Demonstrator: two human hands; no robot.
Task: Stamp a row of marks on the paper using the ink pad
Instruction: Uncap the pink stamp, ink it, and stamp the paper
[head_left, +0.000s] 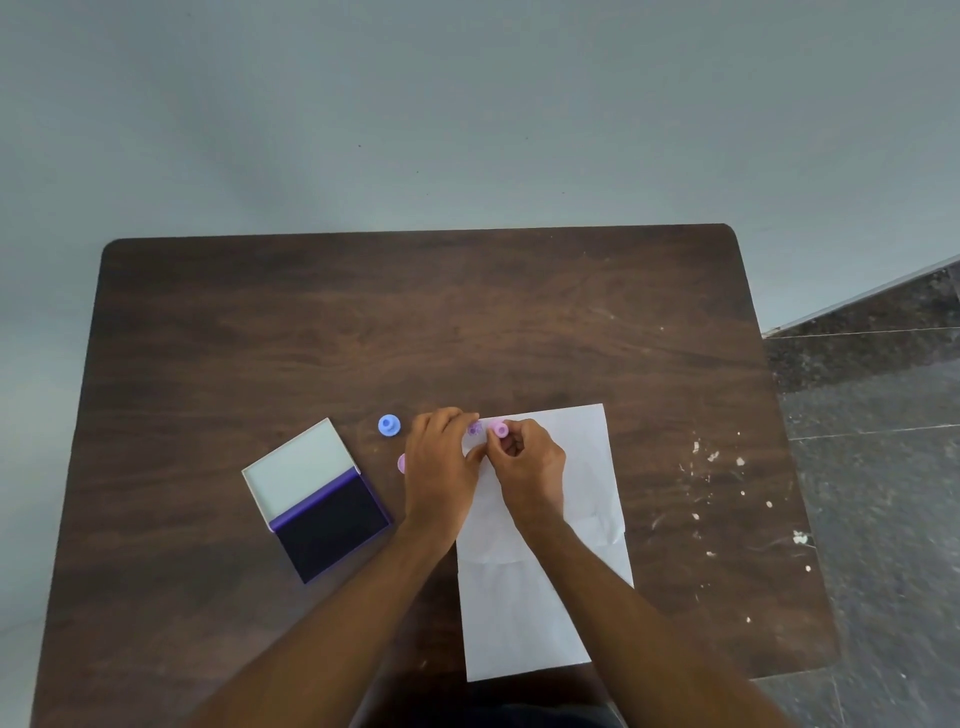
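The paper (545, 545) lay on the dark wooden table (363, 322), right of centre, its long side running from the near table edge toward the middle. Its near short edge sat close to the near table edge; its far short edge stopped about midway across the tabletop.

The right hand (527, 467) pinched a pink stamp (500, 429) between curled fingers and thumb, holding it on the paper close to the far left corner. One purple mark (474, 428) showed on the paper just left of that stamp, near the paper's far edge.

The left hand (440, 467) rested with extended fingers on the left margin of the paper, its fingertips near the far left corner, beside the mark. Its thumb met the right hand's fingers.

The ink pad (332, 525) sat open on the table, left of the paper and well apart from it, with its pale lid (296, 470) folded back on the far side. A blue stamp (388, 425) stood on the table between the ink pad and the left hand. A second pink stamp (401, 463) showed partly at the left hand's edge; contact could not be determined.

Bare tabletop extended beyond the far edge of the paper and to its right, where white specks (717, 457) marked the surface.
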